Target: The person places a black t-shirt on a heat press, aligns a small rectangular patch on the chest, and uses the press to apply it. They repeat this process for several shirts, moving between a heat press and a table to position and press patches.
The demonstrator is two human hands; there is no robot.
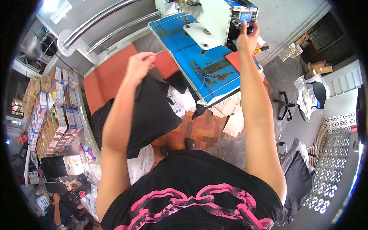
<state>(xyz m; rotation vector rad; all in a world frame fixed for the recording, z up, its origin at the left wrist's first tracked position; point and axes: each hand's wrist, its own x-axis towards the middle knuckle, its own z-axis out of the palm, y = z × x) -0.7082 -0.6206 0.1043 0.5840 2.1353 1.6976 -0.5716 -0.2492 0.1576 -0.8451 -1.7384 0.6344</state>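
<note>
My right hand [247,38] reaches up to the black control box of a white machine [214,23]. Its fingers are apart, with a fingertip at the small lit screen [245,17]. My left hand [140,66] hovers left of the blue worktable [214,69], above a red-orange surface [107,80]. Its thumb and fingers are pinched together; whatever lies between them is too small to tell. Below it, black cloth [149,111] hangs in folds. A loose tangle of light blue thread [204,78] rests on the worktable.
Orange-handled scissors or a similar tool [261,50] lie right of my right wrist. Paper pieces [233,122] are on the floor under the table. Stacked boxes [57,111] line the left, where another person's arm [56,209] shows. A wheeled chair base [285,105] stands right.
</note>
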